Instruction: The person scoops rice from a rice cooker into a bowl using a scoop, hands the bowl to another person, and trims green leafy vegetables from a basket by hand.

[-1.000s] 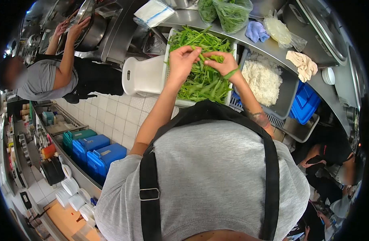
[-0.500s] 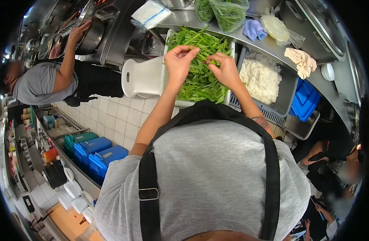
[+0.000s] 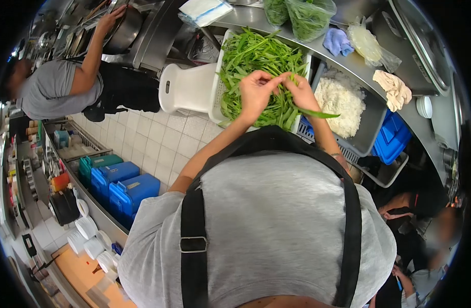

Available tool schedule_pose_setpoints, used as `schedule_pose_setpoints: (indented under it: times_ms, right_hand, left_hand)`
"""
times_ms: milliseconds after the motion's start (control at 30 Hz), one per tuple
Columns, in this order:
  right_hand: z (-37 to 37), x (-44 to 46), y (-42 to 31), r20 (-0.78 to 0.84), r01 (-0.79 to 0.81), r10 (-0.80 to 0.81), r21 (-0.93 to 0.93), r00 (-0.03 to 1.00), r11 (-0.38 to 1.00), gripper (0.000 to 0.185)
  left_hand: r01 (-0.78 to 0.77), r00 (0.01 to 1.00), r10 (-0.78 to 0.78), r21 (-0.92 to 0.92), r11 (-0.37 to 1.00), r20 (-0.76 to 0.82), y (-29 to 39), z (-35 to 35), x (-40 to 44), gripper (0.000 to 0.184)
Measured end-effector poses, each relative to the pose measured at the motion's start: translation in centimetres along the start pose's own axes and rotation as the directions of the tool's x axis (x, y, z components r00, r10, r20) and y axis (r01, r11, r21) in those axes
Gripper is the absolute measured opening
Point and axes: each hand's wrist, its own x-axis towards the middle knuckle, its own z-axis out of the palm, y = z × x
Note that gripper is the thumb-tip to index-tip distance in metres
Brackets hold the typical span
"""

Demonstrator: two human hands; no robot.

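Observation:
A white plastic crate [image 3: 214,107] full of long, narrow-leaved greens [image 3: 251,49], which look like water spinach, lies in front of me. Over the greens my left hand [image 3: 256,96] is closed, its thumb and fingertips pinched close to the other hand. My right hand [image 3: 300,91] is closed around a stem of greens, and a long leaf [image 3: 320,113] trails out past the wrist to the right. The fingertips of both hands meet, or nearly do, at the stem. Exactly what sits between the left fingertips is too small to make out.
Right of the crate is a grey tub [image 3: 366,123] holding white shredded food [image 3: 340,105]. Bagged greens [image 3: 310,20], a blue cloth [image 3: 338,42] and a beige cloth [image 3: 393,90] lie on the steel counter. A white stool [image 3: 187,87] and a co-worker [image 3: 66,87] are at left.
My hands, apart earlier, have come together at the fingertips. A long leaf now hangs out of my right hand. The whole view has shifted slightly, placing the crate further right.

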Motion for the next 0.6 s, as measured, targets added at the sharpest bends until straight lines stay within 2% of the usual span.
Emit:
schedule_pose_setpoints:
  times_ms: [33,67,100,133,200,267,333,367,467,500,600]
  right_hand:
    - [0.3,-0.7,-0.1,0.016,-0.018,0.019,-0.076,1.000,0.997,0.023]
    - [0.7,-1.4,-0.3,0.032,-0.035,0.041,-0.152,0.999,0.988,0.023]
    - [0.7,-1.9,-0.4,0.029,-0.119,0.120,-0.015,0.992,0.993,0.023]
    - [0.3,-2.6,-0.8,0.016,-0.056,0.059,-0.146,0.998,0.988,0.022]
    - [-0.9,-3.5,0.1,0.040,-0.007,0.016,-0.224,0.999,0.975,0.020]
    - [-1.9,-4.6,0.5,0.000,-0.037,0.038,-0.204,0.999,0.978,0.019]
    - [-2.6,-5.6,0.7,-0.052,-0.067,0.060,-0.160,0.997,0.985,0.017]
    - [-2.9,-6.0,0.7,-0.082,-0.078,0.069,-0.124,0.994,0.989,0.017]
    - [-3.1,-6.2,1.1,-0.167,-0.065,0.058,-0.037,0.984,0.997,0.016]
    - [-3.1,-6.1,1.2,-0.197,-0.050,0.046,-0.013,0.979,0.999,0.016]
    - [-2.1,-5.7,1.3,-0.292,-0.046,0.078,0.114,0.953,0.992,0.016]
  left_hand:
    - [0.050,0.999,-0.050,-0.027,0.998,-0.002,-0.3,0.1,-0.2,0.011]
    - [0.011,1.000,-0.011,0.027,1.000,-0.007,-0.7,0.2,-0.3,0.011]
    - [-0.026,1.000,0.028,0.082,0.996,-0.012,-1.2,0.4,-0.2,0.012]
    - [-0.063,0.998,0.066,0.136,0.989,-0.017,-1.8,0.5,-0.1,0.012]
    - [0.033,0.999,-0.034,0.043,0.999,0.023,-2.9,1.2,-0.2,0.015]
    - [0.016,0.998,-0.022,0.116,0.993,0.056,-2.2,2.3,-1.0,0.016]
    - [0.004,0.995,-0.011,0.070,0.998,0.099,-3.2,3.1,-1.2,0.017]
    - [0.051,0.985,-0.054,0.020,0.998,0.162,-3.7,3.3,-1.3,0.017]
    - [0.095,0.973,-0.077,-0.074,0.993,0.217,-3.6,4.3,-1.6,0.016]
    - [0.074,0.977,-0.077,0.022,0.997,0.199,-2.2,4.4,-1.8,0.014]
    - [-0.053,0.990,0.050,0.017,0.998,0.129,-3.2,4.7,-1.7,0.014]
